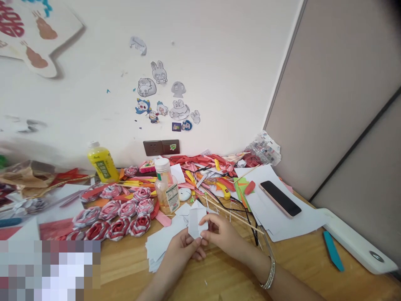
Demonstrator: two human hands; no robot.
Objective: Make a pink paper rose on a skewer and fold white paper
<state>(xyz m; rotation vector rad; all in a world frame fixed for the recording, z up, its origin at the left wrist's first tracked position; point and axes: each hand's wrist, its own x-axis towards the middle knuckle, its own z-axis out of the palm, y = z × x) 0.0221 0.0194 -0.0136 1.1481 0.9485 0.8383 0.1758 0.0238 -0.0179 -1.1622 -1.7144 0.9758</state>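
Note:
Between my two hands is a small piece of folded white paper (194, 221), with crease lines showing on it. My left hand (184, 246) grips its lower edge, thumb in front and fingers curled behind. At its right side, my right hand (216, 230) pinches it between thumb and fingers. Just beyond and to the left, a loose stack of white paper pieces (163, 242) lies on the wooden table (228, 276), partly hidden by my left forearm.
Several paper roses (120, 228) sit left, near a clear jar (167, 190) and a yellow drink bottle (103, 163). Coloured paper strips (194, 161) line the wall. A phone (280, 198) rests on white sheets (275, 228) at right, beside a white device (354, 242) and a teal strip (333, 251).

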